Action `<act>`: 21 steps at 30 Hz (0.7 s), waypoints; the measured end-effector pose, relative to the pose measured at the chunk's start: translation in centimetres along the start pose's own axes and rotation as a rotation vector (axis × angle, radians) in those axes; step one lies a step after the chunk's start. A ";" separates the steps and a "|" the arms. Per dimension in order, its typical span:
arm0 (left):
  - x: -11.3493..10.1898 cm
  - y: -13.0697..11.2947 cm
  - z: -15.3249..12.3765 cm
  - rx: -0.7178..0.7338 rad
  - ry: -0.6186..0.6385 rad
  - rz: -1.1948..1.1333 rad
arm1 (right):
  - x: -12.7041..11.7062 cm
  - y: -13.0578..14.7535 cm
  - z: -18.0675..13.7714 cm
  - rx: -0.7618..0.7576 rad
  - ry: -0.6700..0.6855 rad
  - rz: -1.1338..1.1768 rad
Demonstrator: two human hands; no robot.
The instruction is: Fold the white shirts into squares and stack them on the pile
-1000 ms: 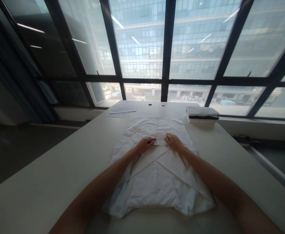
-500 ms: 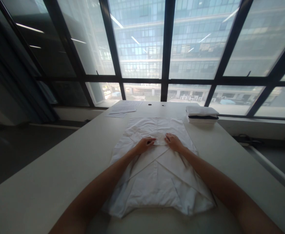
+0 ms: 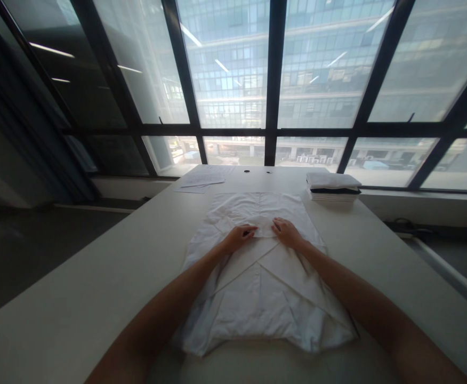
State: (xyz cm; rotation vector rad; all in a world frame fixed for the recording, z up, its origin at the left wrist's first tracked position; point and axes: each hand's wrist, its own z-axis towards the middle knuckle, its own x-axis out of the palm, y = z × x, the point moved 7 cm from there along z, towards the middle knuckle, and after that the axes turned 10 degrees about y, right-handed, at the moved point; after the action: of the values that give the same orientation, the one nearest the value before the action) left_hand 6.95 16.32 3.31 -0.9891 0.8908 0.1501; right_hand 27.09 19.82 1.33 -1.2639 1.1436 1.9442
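Note:
A white shirt-like garment [image 3: 257, 314] lies spread on the white table in front of me, with parts folded inward and diagonal fold lines crossing its middle. My left hand [image 3: 239, 237] rests on its upper middle, thumb and fingertips brought together on the cloth. A short gap to the right, my right hand [image 3: 287, 233] has its bent fingers pressed on the same cloth, near a straight crosswise edge. Both hands grip at the fabric there, though the exact pinch under the fingertips is small and partly hidden.
A stack of folded white cloths [image 3: 333, 186] with a dark layer sits at the table's back right. Papers [image 3: 203, 178] lie at the back left. The white table [image 3: 109, 277] reaches toward large dark-framed windows; a dark curtain [image 3: 37, 117] hangs at left.
The hands and garment keep their places relative to each other. Only the camera view shifts slightly.

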 end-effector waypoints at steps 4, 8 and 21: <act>-0.1 -0.2 0.0 -0.006 0.007 -0.002 | 0.0 -0.1 0.0 -0.001 -0.002 0.000; 0.0 -0.1 0.0 0.001 0.006 0.001 | 0.1 -0.2 0.1 0.003 -0.003 -0.006; 0.0 -0.2 0.0 0.009 0.009 0.013 | 0.2 -0.1 0.0 0.011 0.011 -0.011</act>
State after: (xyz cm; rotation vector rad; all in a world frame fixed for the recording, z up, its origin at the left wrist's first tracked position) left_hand 7.04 16.20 3.42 -0.9763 0.9057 0.1522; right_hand 27.07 19.88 1.17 -1.2743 1.1484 1.9230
